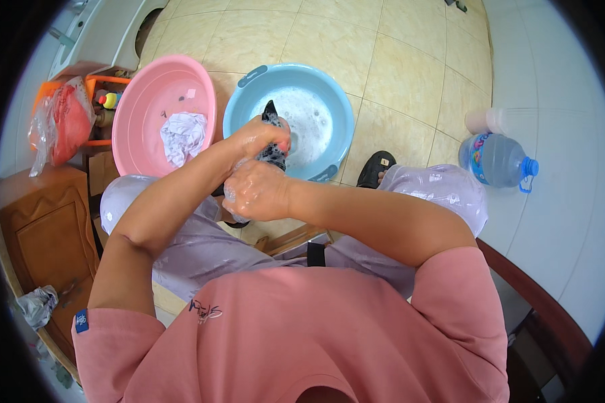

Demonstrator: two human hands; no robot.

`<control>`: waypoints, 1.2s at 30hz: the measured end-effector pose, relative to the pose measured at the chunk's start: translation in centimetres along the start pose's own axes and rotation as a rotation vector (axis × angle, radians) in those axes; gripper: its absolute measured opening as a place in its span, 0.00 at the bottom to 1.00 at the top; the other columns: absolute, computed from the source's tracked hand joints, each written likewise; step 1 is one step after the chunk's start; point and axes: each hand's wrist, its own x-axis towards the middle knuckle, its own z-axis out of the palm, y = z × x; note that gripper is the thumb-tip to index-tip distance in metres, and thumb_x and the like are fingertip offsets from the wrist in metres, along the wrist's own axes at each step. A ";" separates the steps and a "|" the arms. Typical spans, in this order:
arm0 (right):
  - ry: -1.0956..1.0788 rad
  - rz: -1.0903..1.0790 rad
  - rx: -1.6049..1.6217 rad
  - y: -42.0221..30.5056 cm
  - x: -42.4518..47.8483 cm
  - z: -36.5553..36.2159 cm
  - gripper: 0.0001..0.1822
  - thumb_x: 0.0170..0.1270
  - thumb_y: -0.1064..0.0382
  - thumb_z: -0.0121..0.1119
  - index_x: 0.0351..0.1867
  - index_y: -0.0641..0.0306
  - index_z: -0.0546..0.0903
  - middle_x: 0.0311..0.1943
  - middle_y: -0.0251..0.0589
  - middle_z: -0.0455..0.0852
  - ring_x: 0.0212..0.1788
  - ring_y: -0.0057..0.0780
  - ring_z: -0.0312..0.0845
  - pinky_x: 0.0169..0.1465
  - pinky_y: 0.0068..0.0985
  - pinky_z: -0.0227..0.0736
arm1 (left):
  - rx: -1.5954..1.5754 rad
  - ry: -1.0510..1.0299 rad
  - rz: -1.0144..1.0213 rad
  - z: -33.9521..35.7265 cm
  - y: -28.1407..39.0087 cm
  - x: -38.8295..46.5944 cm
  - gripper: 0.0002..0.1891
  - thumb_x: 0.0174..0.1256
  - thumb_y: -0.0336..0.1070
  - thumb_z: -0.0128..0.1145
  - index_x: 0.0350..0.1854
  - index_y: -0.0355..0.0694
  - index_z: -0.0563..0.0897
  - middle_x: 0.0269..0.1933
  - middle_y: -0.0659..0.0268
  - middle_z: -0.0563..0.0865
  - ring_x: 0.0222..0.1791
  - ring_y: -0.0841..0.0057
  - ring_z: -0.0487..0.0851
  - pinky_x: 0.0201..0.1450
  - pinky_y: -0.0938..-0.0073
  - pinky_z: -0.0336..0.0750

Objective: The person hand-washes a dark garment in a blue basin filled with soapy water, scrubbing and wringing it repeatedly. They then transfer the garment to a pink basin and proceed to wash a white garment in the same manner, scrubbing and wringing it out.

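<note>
My left hand [267, 137] and my right hand [257, 190] both grip a wet, dark cloth [272, 153] covered in suds, close together over the near left rim of a light blue plastic basin [343, 106]. A pointed end of the cloth sticks up past my left hand. Foam clings to both hands. Foamy water [307, 123] lies in the blue basin. Just left of it stands a pink plastic basin [131, 116], in which a crumpled white cloth [184, 136] lies.
A large clear plastic bottle [499, 160] with a blue cap lies by the right wall. At left are an orange rack [93, 90], a red item in a plastic bag [70, 123] and a brown wooden cabinet [55, 237]. My black shoe [375, 169] rests on the tiled floor [398, 65].
</note>
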 end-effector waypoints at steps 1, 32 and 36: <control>-0.023 -0.010 -0.012 0.2 -0.1 0.0 0.06 0.48 0.62 0.57 0.19 0.59 0.81 0.21 0.44 0.78 0.26 0.42 0.76 0.29 0.36 0.70 | 0.015 0.007 0.007 0.0 -0.1 0.2 0.04 0.34 0.27 0.54 0.15 0.37 0.73 0.19 0.62 0.76 0.22 0.74 0.75 0.27 0.75 0.70; 1.185 2.037 1.250 12.0 -13.5 6.5 0.17 0.46 0.77 0.51 0.42 0.73 0.70 0.40 0.51 0.75 0.42 0.49 0.74 0.49 0.49 0.70 | -0.982 0.439 0.279 -4.6 5.7 -4.9 0.06 0.44 0.28 0.59 0.24 0.31 0.76 0.24 0.60 0.79 0.20 0.69 0.80 0.23 0.66 0.78; 1.086 1.939 1.127 11.8 -9.4 2.4 0.17 0.42 0.78 0.52 0.40 0.72 0.72 0.38 0.49 0.75 0.40 0.48 0.74 0.46 0.45 0.72 | -1.049 0.528 0.315 -7.2 6.0 -4.8 0.06 0.45 0.28 0.59 0.24 0.33 0.75 0.24 0.60 0.79 0.20 0.69 0.79 0.24 0.67 0.77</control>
